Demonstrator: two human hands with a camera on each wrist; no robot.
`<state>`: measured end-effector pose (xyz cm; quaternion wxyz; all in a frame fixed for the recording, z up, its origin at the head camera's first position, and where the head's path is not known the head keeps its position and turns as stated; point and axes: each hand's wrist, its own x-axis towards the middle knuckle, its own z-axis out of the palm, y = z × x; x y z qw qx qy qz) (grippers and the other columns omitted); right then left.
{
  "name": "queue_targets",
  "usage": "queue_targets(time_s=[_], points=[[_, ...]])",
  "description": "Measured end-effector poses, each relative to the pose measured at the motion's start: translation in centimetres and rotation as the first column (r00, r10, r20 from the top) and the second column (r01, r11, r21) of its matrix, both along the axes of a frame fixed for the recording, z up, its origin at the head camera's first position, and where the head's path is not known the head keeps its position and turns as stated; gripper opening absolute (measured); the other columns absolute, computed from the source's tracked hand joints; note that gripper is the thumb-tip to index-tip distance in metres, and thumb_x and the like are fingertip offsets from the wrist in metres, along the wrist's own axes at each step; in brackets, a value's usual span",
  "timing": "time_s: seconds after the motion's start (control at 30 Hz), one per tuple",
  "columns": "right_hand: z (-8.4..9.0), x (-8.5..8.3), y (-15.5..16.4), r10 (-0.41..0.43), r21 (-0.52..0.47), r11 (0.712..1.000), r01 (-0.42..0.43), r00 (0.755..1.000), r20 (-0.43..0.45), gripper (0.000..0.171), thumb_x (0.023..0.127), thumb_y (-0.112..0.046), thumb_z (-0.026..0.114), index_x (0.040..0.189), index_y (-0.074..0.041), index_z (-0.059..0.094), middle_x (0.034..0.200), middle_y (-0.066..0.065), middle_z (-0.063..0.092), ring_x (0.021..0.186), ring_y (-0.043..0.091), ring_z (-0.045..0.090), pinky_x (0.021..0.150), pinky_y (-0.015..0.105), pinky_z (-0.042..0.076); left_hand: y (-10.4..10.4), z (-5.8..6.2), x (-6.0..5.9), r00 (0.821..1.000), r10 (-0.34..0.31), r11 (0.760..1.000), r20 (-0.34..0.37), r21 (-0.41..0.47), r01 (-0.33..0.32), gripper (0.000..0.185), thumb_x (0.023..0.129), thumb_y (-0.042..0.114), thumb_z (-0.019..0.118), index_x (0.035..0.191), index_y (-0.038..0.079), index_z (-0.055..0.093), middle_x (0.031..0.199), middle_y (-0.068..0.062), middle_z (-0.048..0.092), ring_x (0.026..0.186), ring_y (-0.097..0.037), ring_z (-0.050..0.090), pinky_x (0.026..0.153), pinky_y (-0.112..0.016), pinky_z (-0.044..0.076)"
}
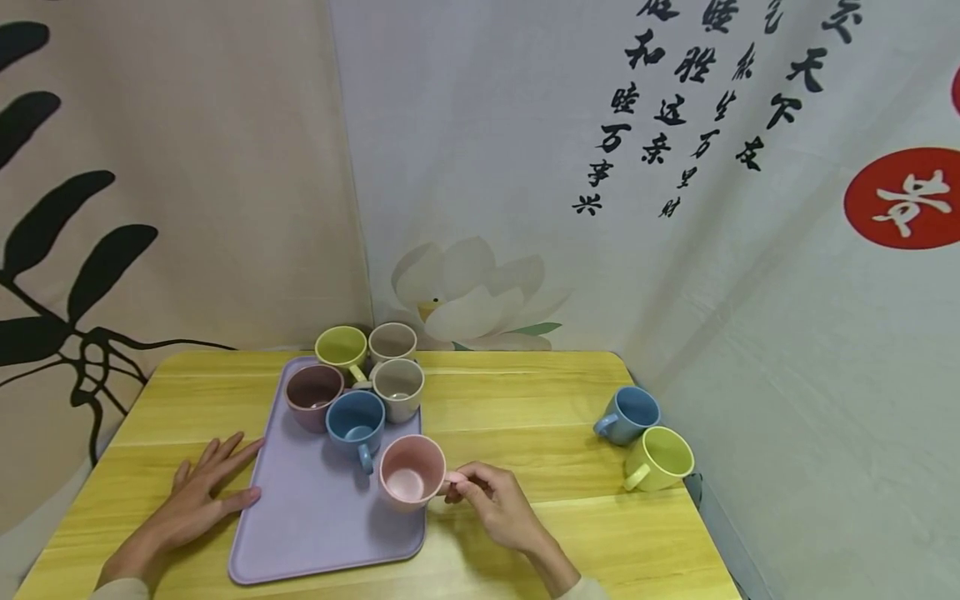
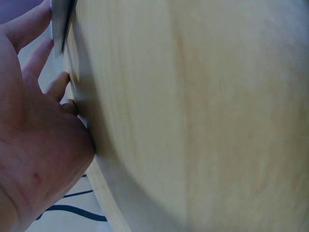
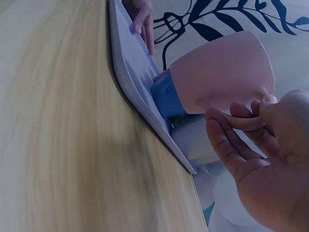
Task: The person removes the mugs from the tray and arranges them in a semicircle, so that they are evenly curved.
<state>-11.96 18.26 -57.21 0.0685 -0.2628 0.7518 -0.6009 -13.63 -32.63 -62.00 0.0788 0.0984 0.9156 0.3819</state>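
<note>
Right hand (image 1: 498, 500) pinches the pink cup's (image 1: 411, 472) handle, cup just left of its fingers; left hand (image 1: 202, 492) lies flat against the tray (image 1: 315, 533).

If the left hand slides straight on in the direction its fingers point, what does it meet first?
Most likely the purple tray. The left hand lies flat on the table, fingers pointing up-right at the tray's left edge; the thumb already touches it.
</note>
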Motion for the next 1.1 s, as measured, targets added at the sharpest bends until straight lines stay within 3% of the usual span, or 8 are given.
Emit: queue_targets(time_s=[0.27,0.5,0.7,0.83,1.1], points=[[0.5,-0.4,0.9,-0.078,-0.013,0.997,0.078,0.997,0.000,0.024,0.116,-0.011,0.061,0.122,0.009,0.073,0.113,0.037,0.078,0.101,0.041,0.081,0.099,0.034,0.070,-0.1,-0.2,-0.1,1.000,0.002,1.000,0.005,-0.003,-0.002,0.083,0.110,0.040,0.070,0.178,0.012,0.033,0.183,-0.042,0.010,0.166,-0.074,-0.008,0.124,-0.086,-0.030],[0.8,-0.9,1.5,-0.161,-0.007,0.987,0.161,0.987,0.021,0.024,0.115,-0.012,0.062,0.125,0.008,0.073,0.115,0.033,0.080,0.103,0.040,0.081,0.099,0.031,0.069,0.0,0.0,-0.1,1.000,0.006,1.000,0.006,-0.004,-0.006,0.082,0.110,0.040,0.070,0.178,0.011,0.033,0.183,-0.042,0.010,0.166,-0.074,-0.008,0.124,-0.086,-0.029],[0.9,-1.5,1.7,-0.235,-0.004,0.972,0.236,0.972,0.019,0.025,0.115,-0.010,0.063,0.125,0.009,0.074,0.111,0.025,0.082,0.101,0.040,0.082,0.098,0.032,0.070,0.0,-0.1,-0.1,1.000,0.011,1.000,0.008,-0.010,-0.011,0.082,0.110,0.041,0.070,0.177,0.011,0.034,0.183,-0.042,0.010,0.167,-0.073,-0.008,0.125,-0.087,-0.028],[1.1,-1.8,1.9,-0.279,0.005,0.960,0.279,0.960,0.036,0.025,0.116,-0.011,0.063,0.127,0.009,0.074,0.113,0.029,0.081,0.101,0.035,0.083,0.098,0.031,0.070,0.0,-0.2,-0.1,1.000,0.015,1.000,0.015,-0.011,-0.014,0.082,0.110,0.042,0.070,0.177,0.011,0.034,0.183,-0.041,0.010,0.167,-0.073,-0.008,0.125,-0.087,-0.028],[1.1,-2.5,2.1,-0.371,-0.006,0.928,0.372,0.928,0.040,0.025,0.114,-0.009,0.066,0.127,0.010,0.074,0.109,0.028,0.082,0.100,0.042,0.083,0.095,0.035,0.071,0.0,-0.1,-0.1,1.000,0.010,1.000,0.002,-0.012,-0.010,0.081,0.110,0.040,0.070,0.177,0.011,0.036,0.183,-0.041,0.011,0.167,-0.073,-0.007,0.125,-0.087,-0.028]])
